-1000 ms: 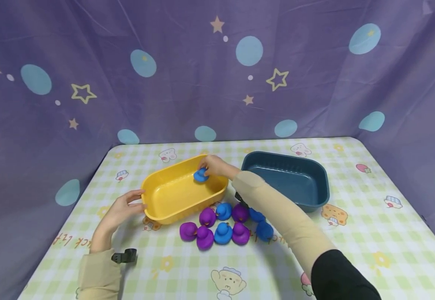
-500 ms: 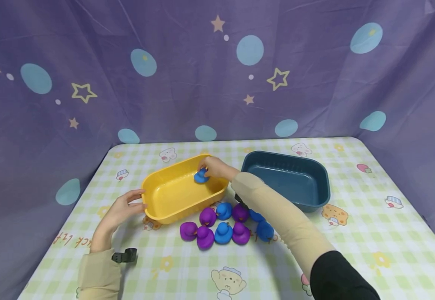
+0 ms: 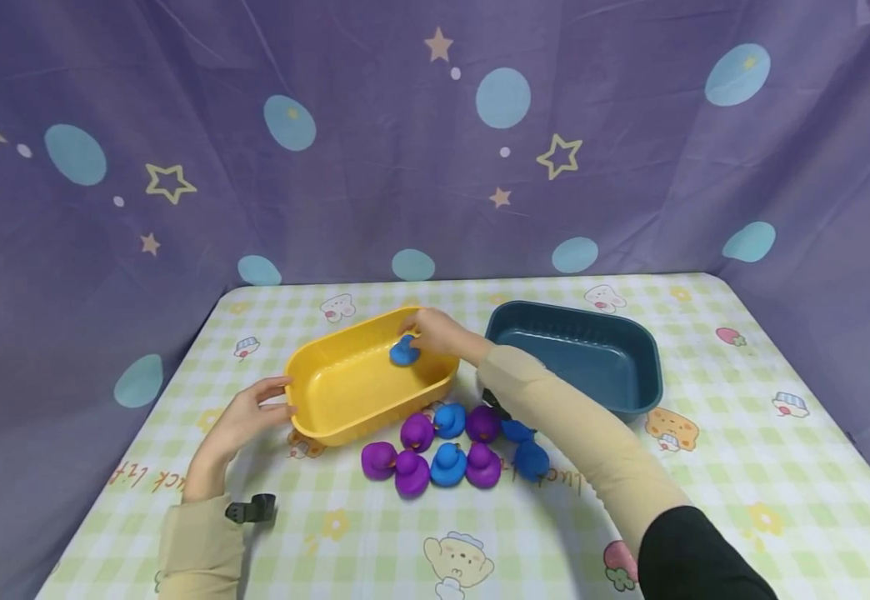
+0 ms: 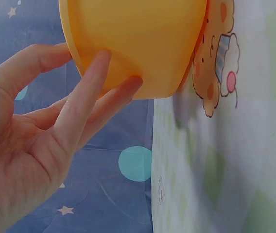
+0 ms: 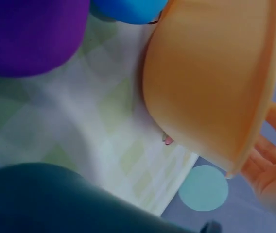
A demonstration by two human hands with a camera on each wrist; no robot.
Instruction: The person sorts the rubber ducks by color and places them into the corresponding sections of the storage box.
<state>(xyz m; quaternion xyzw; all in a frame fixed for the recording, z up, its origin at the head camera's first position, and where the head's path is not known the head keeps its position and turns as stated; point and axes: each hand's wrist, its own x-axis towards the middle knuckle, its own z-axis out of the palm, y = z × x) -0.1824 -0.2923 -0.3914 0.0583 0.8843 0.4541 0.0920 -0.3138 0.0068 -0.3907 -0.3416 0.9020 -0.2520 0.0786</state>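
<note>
A blue duck (image 3: pixel 404 352) is pinched by the fingers of the right hand (image 3: pixel 435 332) just inside the yellow tub (image 3: pixel 330 417), at the tub's two o'clock corner. The tub's nine o'clock wall is steadied by the left hand (image 3: pixel 243 417), fingers spread against it. Placing seems under way; release is judged due next.
</note>
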